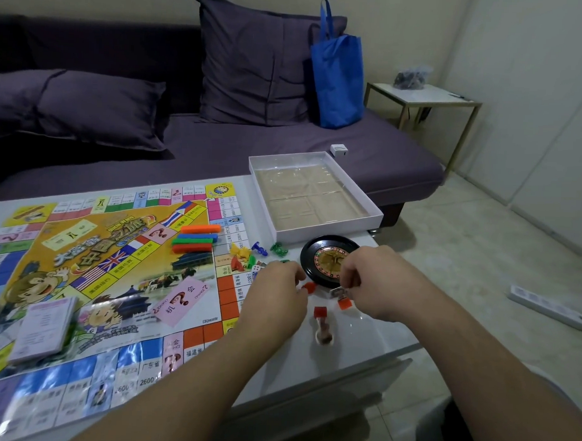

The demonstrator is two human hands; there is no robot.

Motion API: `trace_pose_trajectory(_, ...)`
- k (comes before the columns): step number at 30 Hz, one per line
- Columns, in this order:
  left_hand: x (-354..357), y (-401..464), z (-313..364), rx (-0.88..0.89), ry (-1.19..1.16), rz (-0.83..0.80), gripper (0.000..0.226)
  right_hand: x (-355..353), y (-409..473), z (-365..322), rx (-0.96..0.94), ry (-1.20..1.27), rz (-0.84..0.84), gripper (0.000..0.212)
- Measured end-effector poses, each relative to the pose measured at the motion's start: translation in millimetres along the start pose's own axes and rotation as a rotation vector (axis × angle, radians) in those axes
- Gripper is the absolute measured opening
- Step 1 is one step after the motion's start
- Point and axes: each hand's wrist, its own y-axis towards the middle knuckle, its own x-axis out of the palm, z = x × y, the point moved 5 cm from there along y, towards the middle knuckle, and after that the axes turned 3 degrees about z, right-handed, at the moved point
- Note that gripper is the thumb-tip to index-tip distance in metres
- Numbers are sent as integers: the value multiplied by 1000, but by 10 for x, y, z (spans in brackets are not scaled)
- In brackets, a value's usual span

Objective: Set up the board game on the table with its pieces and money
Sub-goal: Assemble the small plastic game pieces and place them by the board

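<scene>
I see both hands curled over small red pieces (pixel 320 311) on the desk (pixel 361 335): the left hand (pixel 275 294) pinches one, the right hand (pixel 375 279) grips a small item beside the roulette wheel (pixel 328 258), with the game board (pixel 109 273) spread left.

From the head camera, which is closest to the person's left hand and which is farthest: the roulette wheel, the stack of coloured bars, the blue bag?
From the left hand:
1. Roulette wheel, just to its right on the table.
2. Stack of coloured bars, on the board, up and left.
3. Blue bag, far back on the sofa.
</scene>
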Motion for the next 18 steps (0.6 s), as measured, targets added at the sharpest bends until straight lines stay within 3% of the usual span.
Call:
trace_pose_trajectory(10,109,71,35,48,102,-27,21,69,52,94,39,-8,-36,29)
trace_pose_trajectory(18,-56,-84,-92,14,26,6,13,78,1,124,41,18,-99,18)
